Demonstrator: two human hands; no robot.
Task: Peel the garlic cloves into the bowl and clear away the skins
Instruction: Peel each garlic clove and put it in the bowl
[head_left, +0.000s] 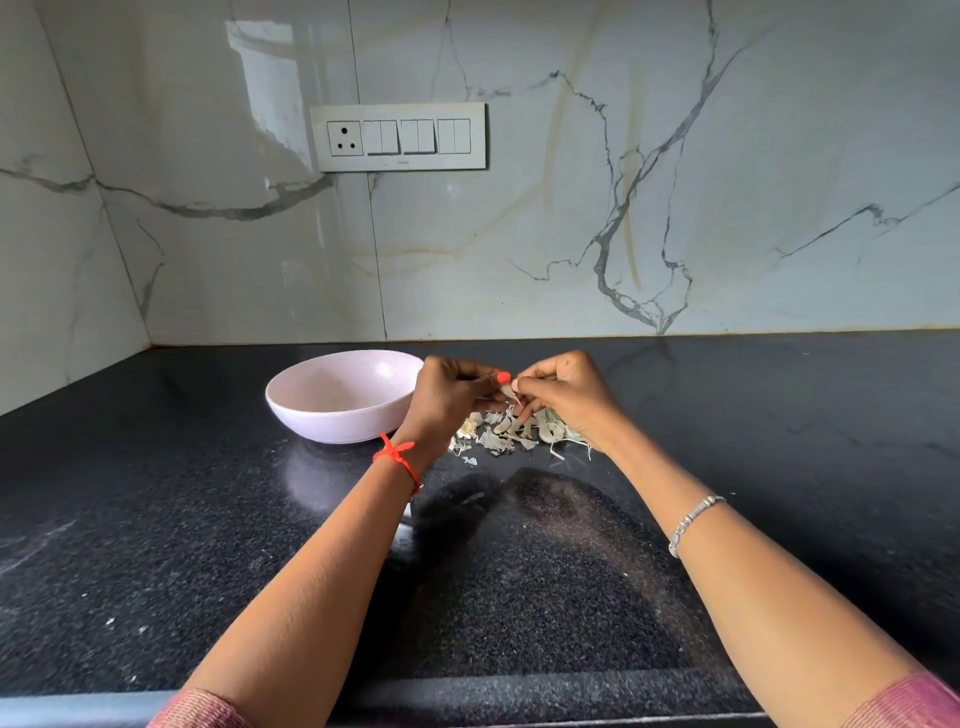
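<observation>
Two hands pinch one garlic clove above a heap of skins.

The left hand (451, 396) and the right hand (567, 395) meet fingertip to fingertip, fingers curled, both pinching the small pale garlic clove (506, 391) held between them just above the counter (208, 519). Directly beneath, near the counter's back edge, lies the heap of skins and cloves (511, 432). Just left of the heap, towards the back left corner, stands the pale pink bowl (332, 423), partly hidden by the left hand. A red thread (397, 457) circles the left wrist, a silver bracelet (693, 522) the right. A switch plate (399, 136) sits on the marble wall behind.
</observation>
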